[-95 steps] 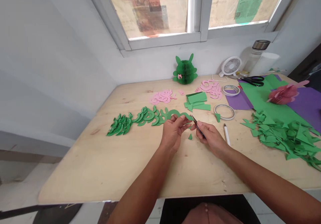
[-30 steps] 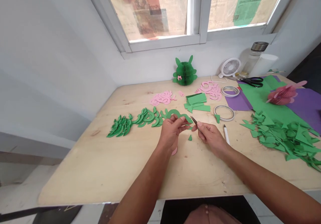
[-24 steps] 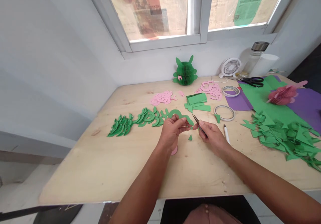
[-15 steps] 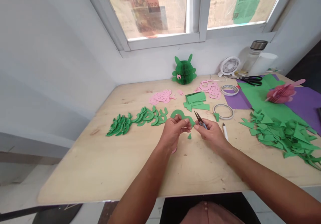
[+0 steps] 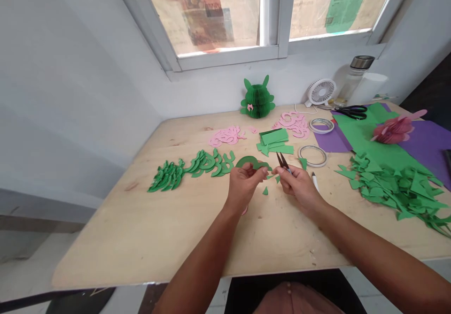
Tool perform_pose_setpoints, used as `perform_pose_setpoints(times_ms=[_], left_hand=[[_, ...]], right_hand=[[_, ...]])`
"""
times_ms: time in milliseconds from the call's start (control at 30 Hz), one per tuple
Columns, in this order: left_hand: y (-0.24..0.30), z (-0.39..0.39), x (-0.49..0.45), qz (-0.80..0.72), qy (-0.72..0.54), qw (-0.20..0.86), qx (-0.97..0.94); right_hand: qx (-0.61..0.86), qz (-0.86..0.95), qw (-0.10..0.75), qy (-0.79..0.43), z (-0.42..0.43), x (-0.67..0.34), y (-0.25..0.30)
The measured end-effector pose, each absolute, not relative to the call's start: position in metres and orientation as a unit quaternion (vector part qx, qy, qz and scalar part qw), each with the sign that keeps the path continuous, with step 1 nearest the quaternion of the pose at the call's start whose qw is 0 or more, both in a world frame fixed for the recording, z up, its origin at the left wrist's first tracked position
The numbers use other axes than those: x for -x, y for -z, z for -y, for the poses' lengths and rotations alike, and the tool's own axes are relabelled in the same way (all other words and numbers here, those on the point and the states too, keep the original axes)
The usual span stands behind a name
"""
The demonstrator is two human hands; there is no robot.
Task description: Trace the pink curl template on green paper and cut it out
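Observation:
My left hand (image 5: 244,182) pinches a curved green paper cutout (image 5: 248,160), whose arched end sticks up beyond the fingers. My right hand (image 5: 299,183) is closed round small scissors (image 5: 283,159), their dark blades pointing up and away and slightly apart. The right thumb and finger are close to the cutout's right end; whether they touch it I cannot tell. A small green scrap (image 5: 277,179) shows beside the right fingers. Below, between the hands, a triangular green scrap (image 5: 265,190) lies on the table. Part of a pink piece (image 5: 244,210) peeks out beside my left wrist.
Curved green cutouts (image 5: 207,163) lie left, with pink cutouts (image 5: 227,135) and green strips (image 5: 275,138) behind. Tape rolls (image 5: 313,156), a pen (image 5: 314,181) and green scraps (image 5: 391,187) sit right. A green paper figure (image 5: 258,100), fan (image 5: 321,92) and bottle (image 5: 354,81) stand behind.
My right hand has drawn slightly away from the cutout, and the scissors now point more upright. The cutout has tilted in my left hand. A small green scrap now shows by the right fingers.

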State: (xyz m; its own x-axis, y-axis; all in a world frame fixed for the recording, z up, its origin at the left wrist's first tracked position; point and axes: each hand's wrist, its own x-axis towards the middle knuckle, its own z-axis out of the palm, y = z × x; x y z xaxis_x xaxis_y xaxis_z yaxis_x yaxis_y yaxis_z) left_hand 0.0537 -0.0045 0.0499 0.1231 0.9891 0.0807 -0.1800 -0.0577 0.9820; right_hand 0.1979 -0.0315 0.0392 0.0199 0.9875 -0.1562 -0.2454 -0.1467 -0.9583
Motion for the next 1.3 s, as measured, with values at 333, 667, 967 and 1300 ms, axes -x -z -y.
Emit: perform_pose_setpoints(times_ms=[333, 667, 967, 1300], left_hand=[[-0.044, 0.009, -0.051, -0.235, -0.492, 0.129, -0.828], [-0.046, 0.002, -0.048, -0.345, -0.474, 0.319, -0.745], [-0.054, 0.001, -0.048, -0.381, -0.378, 0.671, -0.511], [-0.046, 0.001, -0.054, -0.413, -0.382, 0.666, -0.489]], right_hand=[[0.366, 0.271, 0.504, -0.734, 0.029, -0.205, -0.041], [0.440, 0.357, 0.540, -0.623, 0.029, -0.207, -0.049], [0.514, 0.467, 0.496, -0.521, 0.030, -0.208, -0.050], [0.535, 0.458, 0.498, -0.506, 0.028, -0.206, -0.046]])
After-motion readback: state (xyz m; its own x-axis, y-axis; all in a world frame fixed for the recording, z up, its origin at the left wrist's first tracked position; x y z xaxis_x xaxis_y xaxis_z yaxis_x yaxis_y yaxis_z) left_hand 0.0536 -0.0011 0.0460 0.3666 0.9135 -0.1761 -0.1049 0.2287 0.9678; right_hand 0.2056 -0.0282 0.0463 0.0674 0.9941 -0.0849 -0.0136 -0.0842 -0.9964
